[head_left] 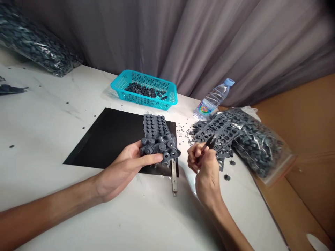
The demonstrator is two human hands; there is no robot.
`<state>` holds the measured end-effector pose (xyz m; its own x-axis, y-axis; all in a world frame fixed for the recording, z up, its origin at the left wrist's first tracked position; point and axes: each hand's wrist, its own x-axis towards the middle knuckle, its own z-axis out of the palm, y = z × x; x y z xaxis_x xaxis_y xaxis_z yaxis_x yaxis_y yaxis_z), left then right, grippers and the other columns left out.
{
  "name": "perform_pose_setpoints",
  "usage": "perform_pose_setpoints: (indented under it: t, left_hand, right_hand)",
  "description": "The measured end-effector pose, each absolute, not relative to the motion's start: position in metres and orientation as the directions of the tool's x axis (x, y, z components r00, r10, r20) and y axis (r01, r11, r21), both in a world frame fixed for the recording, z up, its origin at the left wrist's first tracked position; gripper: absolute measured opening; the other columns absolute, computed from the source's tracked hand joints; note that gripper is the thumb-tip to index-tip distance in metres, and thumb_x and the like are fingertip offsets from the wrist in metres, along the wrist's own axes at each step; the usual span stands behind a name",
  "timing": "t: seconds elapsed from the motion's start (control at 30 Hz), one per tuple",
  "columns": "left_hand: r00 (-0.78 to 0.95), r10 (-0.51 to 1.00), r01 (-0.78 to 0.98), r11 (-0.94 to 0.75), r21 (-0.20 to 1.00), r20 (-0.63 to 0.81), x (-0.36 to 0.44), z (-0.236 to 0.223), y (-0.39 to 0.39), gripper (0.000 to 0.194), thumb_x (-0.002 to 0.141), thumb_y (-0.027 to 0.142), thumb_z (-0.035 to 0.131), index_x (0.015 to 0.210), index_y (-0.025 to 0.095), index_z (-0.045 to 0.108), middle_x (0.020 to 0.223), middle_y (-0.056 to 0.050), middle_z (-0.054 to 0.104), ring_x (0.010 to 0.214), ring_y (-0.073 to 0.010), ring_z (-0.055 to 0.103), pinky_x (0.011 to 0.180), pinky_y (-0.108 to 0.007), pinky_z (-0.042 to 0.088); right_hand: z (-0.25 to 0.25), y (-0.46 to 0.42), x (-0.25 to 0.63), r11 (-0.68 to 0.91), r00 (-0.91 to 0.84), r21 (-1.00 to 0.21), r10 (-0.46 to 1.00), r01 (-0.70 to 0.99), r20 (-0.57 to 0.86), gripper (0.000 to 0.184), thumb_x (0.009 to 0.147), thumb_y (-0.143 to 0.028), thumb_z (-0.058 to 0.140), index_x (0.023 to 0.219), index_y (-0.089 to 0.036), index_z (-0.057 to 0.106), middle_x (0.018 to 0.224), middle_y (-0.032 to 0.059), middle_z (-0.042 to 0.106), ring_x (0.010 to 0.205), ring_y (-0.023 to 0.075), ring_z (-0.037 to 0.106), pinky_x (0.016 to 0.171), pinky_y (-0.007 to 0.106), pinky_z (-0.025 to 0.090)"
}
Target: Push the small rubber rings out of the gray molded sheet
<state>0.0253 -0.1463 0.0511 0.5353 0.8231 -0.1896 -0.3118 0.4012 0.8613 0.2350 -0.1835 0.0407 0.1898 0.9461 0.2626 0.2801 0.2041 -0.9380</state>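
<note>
My left hand [131, 160] grips the near end of a moulded sheet of dark grey rubber caps [157, 134], thumb on top. The sheet's rows of round studs stretch away over a black mat [115, 139]. To the right, my right hand [206, 167] is closed round black tweezers [210, 142], whose pointed tip sticks up past the fingers. The tweezers are apart from the sheet. A narrow metal strip [174, 181] lies below the sheet's near corner, its far end hidden. Beside my right wrist shows part of a smooth white object [191, 179].
A turquoise basket [146, 103] with loose dark parts stands behind the mat. Rightward are a water bottle [213, 99], perforated rubber sheets [218, 130] and a bag of parts [259, 150]. Another full bag [39, 42] lies far left. Small dark bits [183, 132] dot the table.
</note>
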Motion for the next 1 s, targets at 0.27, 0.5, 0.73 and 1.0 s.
perform_pose_setpoints:
  t: [0.27,0.5,0.73,1.0]
  left_hand:
    - [0.459,0.877,-0.376,0.339,0.863,-0.144,0.024,0.054,-0.141,0.035,0.089,0.027,0.076,0.123,0.022,0.068,0.132,-0.005,0.069,0.131,-0.0257,0.056,0.113,-0.036,0.040]
    - [0.377,0.915,-0.435,0.313,0.845,-0.145,0.023,0.056,-0.141,0.038,0.085,0.026,0.080,0.120,0.018,0.070,0.124,-0.008,0.072,0.120,-0.0256,0.065,0.109,-0.038,0.046]
    - [0.365,0.917,-0.434,0.319,0.842,-0.159,0.025,0.057,-0.141,0.038,0.083,0.026,0.081,0.118,0.015,0.070,0.120,-0.010,0.073,0.118,-0.0280,0.066,0.109,-0.042,0.047]
    - [0.404,0.910,-0.428,0.275,0.861,-0.090,0.025,0.058,-0.142,0.038,0.088,0.026,0.076,0.124,0.018,0.067,0.129,-0.009,0.070,0.123,-0.0272,0.062,0.111,-0.042,0.047]
  right_hand:
    - [0.048,-0.198,0.238,0.320,-0.041,-0.788,0.935,0.526,0.352,0.020,0.108,-0.032,0.044,0.108,-0.024,0.063,0.085,-0.0010,0.059,0.073,0.0119,0.053,0.066,0.026,0.041]
    - [0.046,-0.197,0.229,0.457,-0.129,-0.598,0.851,0.658,0.508,0.028,0.099,-0.015,0.059,0.126,-0.023,0.064,0.091,0.0013,0.063,0.076,0.0130,0.056,0.068,0.027,0.043]
    - [0.045,-0.199,0.224,0.540,-0.129,-0.478,0.745,0.693,0.654,0.036,0.093,-0.002,0.062,0.124,-0.020,0.065,0.096,0.0048,0.068,0.078,0.0154,0.056,0.071,0.031,0.044]
    - [0.045,-0.196,0.229,0.538,-0.175,-0.462,0.763,0.705,0.622,0.035,0.095,-0.005,0.061,0.126,-0.020,0.064,0.100,0.0058,0.069,0.082,0.0168,0.057,0.074,0.033,0.045]
